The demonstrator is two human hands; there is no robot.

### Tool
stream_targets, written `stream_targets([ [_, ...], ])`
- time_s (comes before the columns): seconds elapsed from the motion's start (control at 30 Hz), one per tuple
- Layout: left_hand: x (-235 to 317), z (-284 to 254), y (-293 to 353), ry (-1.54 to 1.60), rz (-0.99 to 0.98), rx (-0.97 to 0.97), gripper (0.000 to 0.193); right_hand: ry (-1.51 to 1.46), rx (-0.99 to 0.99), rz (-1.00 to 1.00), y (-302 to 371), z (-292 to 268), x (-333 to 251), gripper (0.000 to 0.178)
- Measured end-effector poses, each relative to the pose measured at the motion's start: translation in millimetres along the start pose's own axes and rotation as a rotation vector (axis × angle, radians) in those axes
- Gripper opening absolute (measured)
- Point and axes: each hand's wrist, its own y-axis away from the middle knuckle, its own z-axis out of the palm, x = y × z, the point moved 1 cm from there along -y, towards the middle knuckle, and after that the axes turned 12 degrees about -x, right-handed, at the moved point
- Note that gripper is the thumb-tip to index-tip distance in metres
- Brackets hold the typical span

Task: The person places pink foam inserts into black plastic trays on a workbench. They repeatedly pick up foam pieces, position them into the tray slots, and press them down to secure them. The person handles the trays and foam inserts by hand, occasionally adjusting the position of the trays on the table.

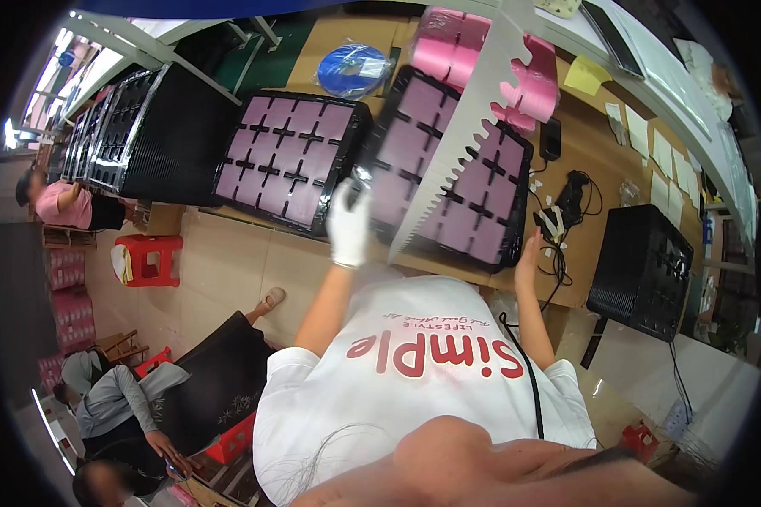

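Note:
My left hand, in a white glove, is at the left edge of a black compartment tray with flat mauve pieces in its cells. Its fingers curl at that edge, where the tray's corner is smeared by motion. On the tray's other side, my bare right hand is upright with fingers stretched, close beside the right rim; contact is hard to tell. A second black tray, likewise with mauve cells, lies just left of my gloved hand.
Tall stacks of black trays stand left and right. Behind lie pink ribbon rolls and a blue roll. A toothed pale frame part crosses above the tray. Cables lie rightward. Two people are at left, near a red stool.

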Motion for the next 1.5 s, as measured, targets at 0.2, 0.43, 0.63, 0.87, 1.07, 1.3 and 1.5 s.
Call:
stream_targets([
  [0.2,-24,-213,-103,0.116,0.133,0.320,0.050,-0.020,-0.013,-0.086,3,10,-25,0.062],
  [0.43,-105,-323,-165,0.196,-0.022,0.296,0.059,-0.008,0.015,-0.071,12,28,-32,0.059],
  [0.63,-88,-283,-156,-1.093,0.140,0.714,0.058,0.006,0.024,-0.061,19,36,-39,0.057],
  [0.87,-20,-131,-29,-1.202,0.509,-0.616,0.070,-0.004,0.008,-0.064,19,50,-44,0.054],
  [1.07,-49,-99,-42,-1.287,0.361,-0.266,0.060,0.077,-0.035,-0.089,9,64,-59,0.050],
  [1.3,-42,-79,-37,-1.290,0.276,-0.117,0.059,0.025,-0.144,-0.119,-5,60,-69,0.049],
  [1.5,-49,-87,-18,-1.273,0.311,-0.103,0.059,-0.029,-0.207,-0.099,-10,51,-74,0.049],
])
